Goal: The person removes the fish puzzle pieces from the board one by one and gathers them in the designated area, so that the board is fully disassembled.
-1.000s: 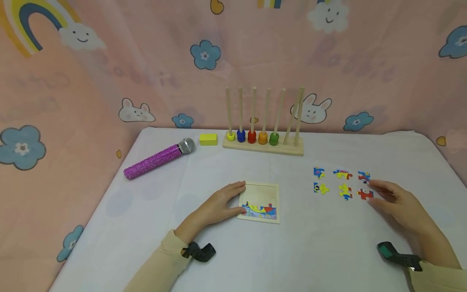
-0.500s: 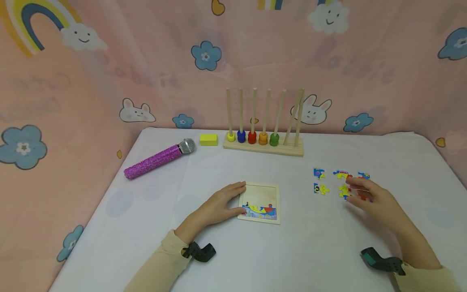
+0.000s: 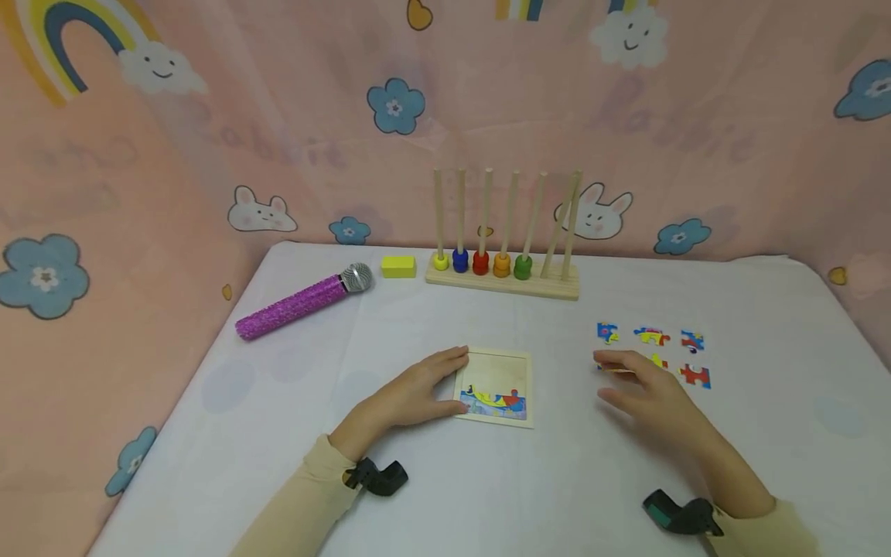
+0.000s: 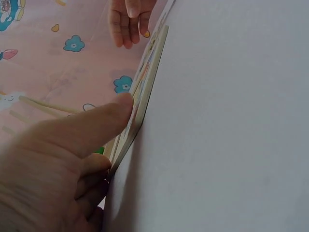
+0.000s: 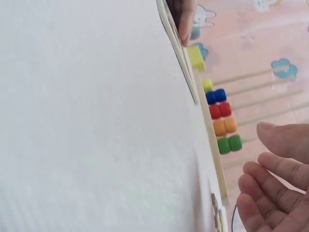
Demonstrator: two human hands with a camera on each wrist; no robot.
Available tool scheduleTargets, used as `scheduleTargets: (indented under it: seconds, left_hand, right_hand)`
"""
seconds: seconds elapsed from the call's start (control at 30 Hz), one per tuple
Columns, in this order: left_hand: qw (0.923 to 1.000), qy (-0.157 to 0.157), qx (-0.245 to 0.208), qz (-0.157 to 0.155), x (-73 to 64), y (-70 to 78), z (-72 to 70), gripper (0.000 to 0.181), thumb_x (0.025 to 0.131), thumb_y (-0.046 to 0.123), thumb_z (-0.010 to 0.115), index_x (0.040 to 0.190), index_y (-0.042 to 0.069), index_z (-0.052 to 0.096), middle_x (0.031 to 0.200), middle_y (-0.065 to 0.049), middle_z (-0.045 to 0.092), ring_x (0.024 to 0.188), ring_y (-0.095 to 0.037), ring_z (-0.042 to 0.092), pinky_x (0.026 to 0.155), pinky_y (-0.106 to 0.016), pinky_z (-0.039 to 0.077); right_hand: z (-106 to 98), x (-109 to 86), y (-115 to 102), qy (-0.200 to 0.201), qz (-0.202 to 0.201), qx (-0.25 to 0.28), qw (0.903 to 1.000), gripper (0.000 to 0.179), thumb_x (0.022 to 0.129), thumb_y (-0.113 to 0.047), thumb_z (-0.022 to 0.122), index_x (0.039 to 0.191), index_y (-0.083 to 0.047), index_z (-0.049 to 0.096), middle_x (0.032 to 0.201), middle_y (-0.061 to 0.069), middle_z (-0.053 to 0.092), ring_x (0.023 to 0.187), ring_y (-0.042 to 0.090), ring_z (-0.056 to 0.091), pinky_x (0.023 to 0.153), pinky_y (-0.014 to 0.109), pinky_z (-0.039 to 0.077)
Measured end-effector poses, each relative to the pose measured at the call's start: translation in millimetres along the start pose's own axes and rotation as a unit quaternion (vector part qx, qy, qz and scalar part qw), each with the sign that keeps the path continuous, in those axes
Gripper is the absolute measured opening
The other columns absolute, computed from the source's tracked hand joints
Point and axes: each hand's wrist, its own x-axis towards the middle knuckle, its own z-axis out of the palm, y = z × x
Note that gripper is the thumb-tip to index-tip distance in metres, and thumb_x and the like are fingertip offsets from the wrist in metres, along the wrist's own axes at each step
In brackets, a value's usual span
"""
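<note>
My left hand (image 3: pixel 411 393) rests at the left side of a square wooden puzzle tray (image 3: pixel 496 367). Its thumb (image 4: pixel 113 113) lies on the frame in the left wrist view, fingers along the edge. A colourful strip of joined pieces (image 3: pixel 496 403) fills the tray's near part; bare wood shows above. To the right, my right hand (image 3: pixel 650 393) hovers with loosely bent fingers (image 5: pixel 270 193), nothing between them. It partly covers two rows of loose jigsaw pieces; a blue one (image 3: pixel 607 333), a yellow one (image 3: pixel 652 336) and a red one (image 3: pixel 694 376) show past it.
A wooden bead rack (image 3: pixel 503 285) with upright pegs and coloured beads stands at the back of the white-covered table (image 3: pixel 557 495). Left of it lie a yellow block (image 3: pixel 398 267) and a purple glitter microphone (image 3: pixel 299 305). A pink patterned cloth (image 3: pixel 313 116) hangs behind.
My right hand has moved left from the rightmost pieces across to the left end of the rows. The red pieces are uncovered again. My left hand stays at the tray.
</note>
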Motion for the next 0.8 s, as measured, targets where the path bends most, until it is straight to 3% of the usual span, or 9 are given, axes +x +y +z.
scheduleTargets:
  seconds: [0.07,0.13,0.3,0.47,0.63,0.8]
  left_hand:
    - [0.9998,-0.017,0.005,-0.004,-1.1,1.4,-3.4,0.080,0.084,0.043,0.070,0.148,0.010,0.034,0.158,0.003,0.022,0.145,-0.016,0.019,0.118,-0.037,0.024]
    - [0.9995,-0.029,0.013,-0.005,-2.5,2.7,-5.8,0.082,0.083,0.043,0.070,0.148,0.010,0.032,0.158,0.003,0.020,0.146,-0.016,0.018,0.118,-0.037,0.024]
    - [0.9983,-0.044,0.038,-0.008,-10.1,7.3,-8.3,0.081,0.085,0.040,0.069,0.148,0.009,0.031,0.158,0.001,0.020,0.146,-0.018,0.019,0.117,-0.036,0.025]
    - [0.9989,-0.024,0.040,0.003,-18.9,8.6,-2.0,0.071,0.089,0.036,0.066,0.146,0.008,0.036,0.156,0.001,0.026,0.144,-0.016,0.025,0.115,-0.035,0.029]
    - [0.9992,0.011,0.031,0.025,-22.3,5.1,5.0,0.066,0.090,0.034,0.065,0.144,0.006,0.040,0.154,0.001,0.032,0.142,-0.015,0.029,0.114,-0.034,0.032]
    - [0.9990,0.021,0.016,0.035,-21.5,3.2,7.2,0.066,0.090,0.035,0.065,0.144,0.007,0.040,0.153,0.001,0.033,0.141,-0.015,0.030,0.114,-0.034,0.032]
  right_hand:
    - [6,2.5,-6,-0.007,-0.007,0.007,0.9999,0.047,0.089,-0.022,0.067,0.131,-0.009,0.052,0.129,0.009,0.057,0.109,-0.014,0.044,0.090,-0.001,0.035]
    - [12,5.1,-11,-0.013,-0.014,0.013,0.9997,0.046,0.089,-0.020,0.067,0.131,-0.008,0.052,0.129,0.009,0.057,0.113,-0.003,0.049,0.092,0.001,0.037]
    - [25,12.2,-24,-0.022,-0.026,0.017,0.9993,0.045,0.088,-0.018,0.067,0.130,-0.006,0.053,0.127,0.009,0.058,0.114,0.025,0.056,0.096,0.022,0.049]
    - [41,21.9,-36,-0.032,-0.031,0.031,0.9985,0.045,0.088,-0.015,0.068,0.129,-0.005,0.053,0.127,0.009,0.058,0.114,0.026,0.056,0.096,0.044,0.050]
    - [59,32.0,-52,-0.057,-0.045,0.067,0.9951,0.045,0.087,-0.009,0.067,0.129,-0.005,0.053,0.128,0.009,0.058,0.115,0.024,0.056,0.098,0.044,0.049]
    - [76,41.0,-68,-0.087,-0.066,0.089,0.9900,0.044,0.086,-0.008,0.067,0.127,-0.002,0.054,0.125,0.011,0.059,0.110,0.025,0.058,0.094,0.040,0.051]
